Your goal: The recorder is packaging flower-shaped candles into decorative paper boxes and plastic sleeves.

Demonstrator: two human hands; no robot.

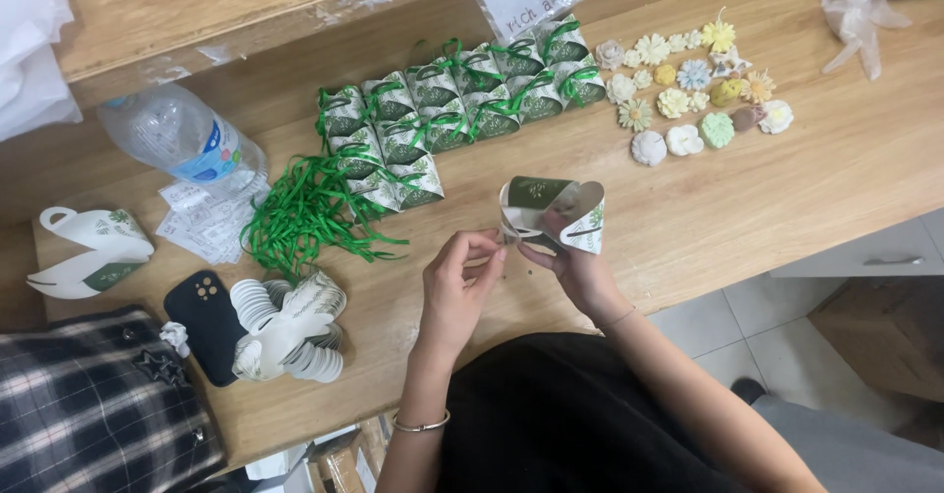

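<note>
A person at a wooden bench (787, 198) holds a small white-and-green folded paper favour box (551, 214) just above it, in front of their body; the right hand (575, 269) cups it from beneath, fingers closed round its base, while the left hand (460, 291) pinches at its near flap, thumb and fingertips together. The box looks light, thin and easily creased, best held gently by its base and folded edges; whether anything lies inside it, or between the pinching fingers, cannot be made out.
</note>
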